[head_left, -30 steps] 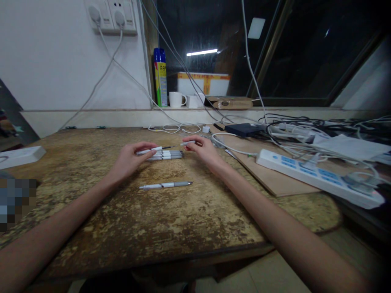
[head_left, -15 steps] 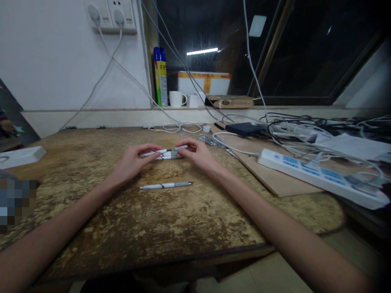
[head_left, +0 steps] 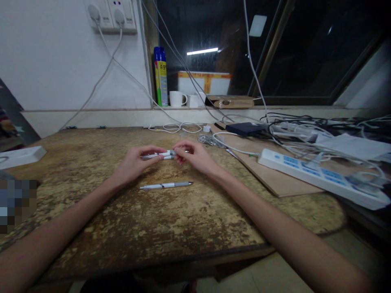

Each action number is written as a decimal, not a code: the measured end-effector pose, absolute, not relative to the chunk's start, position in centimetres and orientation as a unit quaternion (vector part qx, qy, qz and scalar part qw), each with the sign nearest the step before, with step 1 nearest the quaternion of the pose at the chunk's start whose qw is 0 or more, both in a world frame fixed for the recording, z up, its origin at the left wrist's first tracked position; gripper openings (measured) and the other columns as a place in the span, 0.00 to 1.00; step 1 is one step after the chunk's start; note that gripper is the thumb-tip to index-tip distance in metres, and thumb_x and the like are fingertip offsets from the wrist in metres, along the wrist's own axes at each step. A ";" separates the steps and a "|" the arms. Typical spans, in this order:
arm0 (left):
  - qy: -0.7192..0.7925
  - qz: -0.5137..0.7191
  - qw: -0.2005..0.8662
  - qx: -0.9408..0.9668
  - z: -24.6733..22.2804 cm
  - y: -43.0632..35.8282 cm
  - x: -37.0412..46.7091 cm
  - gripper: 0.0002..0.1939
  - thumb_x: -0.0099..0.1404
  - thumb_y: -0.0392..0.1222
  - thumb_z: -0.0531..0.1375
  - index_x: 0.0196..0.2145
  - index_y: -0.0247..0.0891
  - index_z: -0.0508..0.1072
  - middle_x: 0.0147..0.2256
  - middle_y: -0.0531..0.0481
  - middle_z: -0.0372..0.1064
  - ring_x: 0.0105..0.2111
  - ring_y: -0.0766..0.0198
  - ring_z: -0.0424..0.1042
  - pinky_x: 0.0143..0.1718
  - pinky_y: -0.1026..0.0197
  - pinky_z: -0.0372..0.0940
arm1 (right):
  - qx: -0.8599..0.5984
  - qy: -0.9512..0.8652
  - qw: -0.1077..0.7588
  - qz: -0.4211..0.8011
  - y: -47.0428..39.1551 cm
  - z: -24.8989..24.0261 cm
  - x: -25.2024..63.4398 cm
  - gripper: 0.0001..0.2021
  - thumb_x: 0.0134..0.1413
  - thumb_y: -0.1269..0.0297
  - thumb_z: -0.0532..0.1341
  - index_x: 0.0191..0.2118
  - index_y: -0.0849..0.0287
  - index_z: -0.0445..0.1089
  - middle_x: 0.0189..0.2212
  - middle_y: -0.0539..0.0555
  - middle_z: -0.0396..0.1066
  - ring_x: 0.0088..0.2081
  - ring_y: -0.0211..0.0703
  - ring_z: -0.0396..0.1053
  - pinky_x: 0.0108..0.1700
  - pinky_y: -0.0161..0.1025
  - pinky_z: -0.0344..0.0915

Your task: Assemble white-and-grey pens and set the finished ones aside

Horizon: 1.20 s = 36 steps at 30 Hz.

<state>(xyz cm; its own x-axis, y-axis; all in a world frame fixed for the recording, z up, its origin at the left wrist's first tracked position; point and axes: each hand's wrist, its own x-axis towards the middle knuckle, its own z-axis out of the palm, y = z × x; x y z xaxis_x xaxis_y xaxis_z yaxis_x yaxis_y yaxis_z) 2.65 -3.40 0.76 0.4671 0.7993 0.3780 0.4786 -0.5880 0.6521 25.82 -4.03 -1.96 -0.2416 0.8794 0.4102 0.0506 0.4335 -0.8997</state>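
Observation:
A white-and-grey pen (head_left: 167, 153) spans the gap between my two hands, held level just over the tabletop. My left hand (head_left: 137, 159) pinches its left part between thumb and fingers. Closed around its right end is my right hand (head_left: 194, 155), whose fingers hide much of that end. Another white pen (head_left: 168, 157) shows close against it on the near side, partly covered by the fingers. Nearer to me, a separate white-and-grey pen (head_left: 166, 185) lies crosswise on the worn wooden table (head_left: 152, 228), touched by neither hand.
A white power strip (head_left: 320, 177) and a brown board (head_left: 275, 179) lie at right, among tangled cables. A clear plastic bag (head_left: 210, 141) sits behind my right hand. On the sill stand a spray can (head_left: 161, 77) and a white mug (head_left: 176, 99). Another white strip (head_left: 23, 157) is at left.
My right hand has shifted slightly left, bringing the grey pen part in it up to the white part in my left hand. The dark stretch between them no longer shows. The near pen stayed put.

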 end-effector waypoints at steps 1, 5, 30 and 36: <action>0.386 0.339 0.233 0.826 0.8 -3.4 2.7 0.20 0.67 0.57 0.62 0.49 0.44 0.82 0.47 0.46 0.80 0.47 0.52 0.77 0.55 0.50 0.66 | -0.348 -0.673 0.506 0.413 -4.0 -2.0 25.8 0.11 0.62 0.55 0.62 0.40 0.58 0.73 0.28 0.51 0.74 0.28 0.40 0.70 0.35 0.40 0.69; 0.392 0.340 0.224 0.825 0.8 -3.6 2.9 0.19 0.67 0.56 0.62 0.48 0.43 0.82 0.47 0.46 0.80 0.47 0.52 0.77 0.55 0.50 0.66 | -0.369 -0.680 0.510 0.376 -3.9 -1.9 26.0 0.09 0.62 0.59 0.60 0.43 0.57 0.72 0.29 0.50 0.73 0.30 0.40 0.71 0.37 0.39 0.68; 0.381 0.341 0.227 0.829 1.3 -4.1 3.2 0.17 0.67 0.54 0.62 0.47 0.44 0.82 0.47 0.46 0.80 0.47 0.52 0.76 0.54 0.50 0.66 | -0.369 -0.701 0.479 0.378 -4.5 -1.1 26.3 0.09 0.63 0.63 0.59 0.46 0.56 0.71 0.25 0.48 0.72 0.28 0.39 0.68 0.33 0.37 0.64; 0.378 0.342 0.230 0.829 1.2 -4.0 3.2 0.17 0.68 0.54 0.62 0.47 0.44 0.82 0.47 0.46 0.80 0.48 0.52 0.76 0.55 0.50 0.66 | -0.361 -0.711 0.484 0.359 -4.7 -0.9 26.3 0.09 0.61 0.64 0.62 0.46 0.57 0.72 0.30 0.49 0.74 0.33 0.40 0.70 0.37 0.37 0.65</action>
